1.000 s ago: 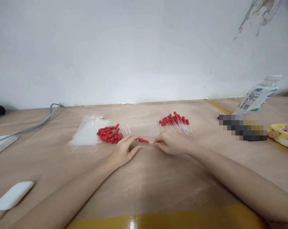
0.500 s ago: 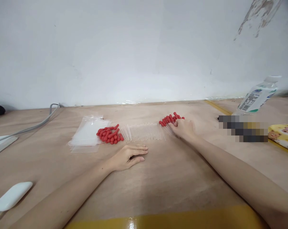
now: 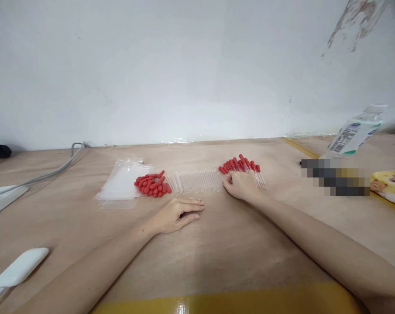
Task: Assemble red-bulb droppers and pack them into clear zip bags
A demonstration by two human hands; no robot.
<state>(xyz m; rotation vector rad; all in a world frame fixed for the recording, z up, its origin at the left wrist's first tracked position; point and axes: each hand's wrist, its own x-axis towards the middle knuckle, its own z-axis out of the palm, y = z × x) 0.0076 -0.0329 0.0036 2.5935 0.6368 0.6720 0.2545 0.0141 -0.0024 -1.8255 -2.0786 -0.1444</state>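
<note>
My left hand [image 3: 177,213] lies flat on the wooden table [image 3: 217,253], fingers stretched out and empty, just below a row of clear glass tubes [image 3: 197,180]. A heap of loose red rubber bulbs [image 3: 151,184] lies left of the tubes. My right hand [image 3: 240,185] rests at the near left edge of a pile of assembled droppers with red bulbs [image 3: 241,168], fingers curled on them. Whether it grips one is hidden.
A stack of clear plastic bags [image 3: 121,185] lies left of the bulbs. A grey cable [image 3: 46,174] and white objects [image 3: 20,267] are at the left. A plastic bottle [image 3: 356,133] and a yellow packet [image 3: 390,185] sit at the right, a white wall behind.
One second ago both hands held a dropper between them. My right hand carried it to the dropper pile and now rests at the pile's near edge. My left hand went flat.
</note>
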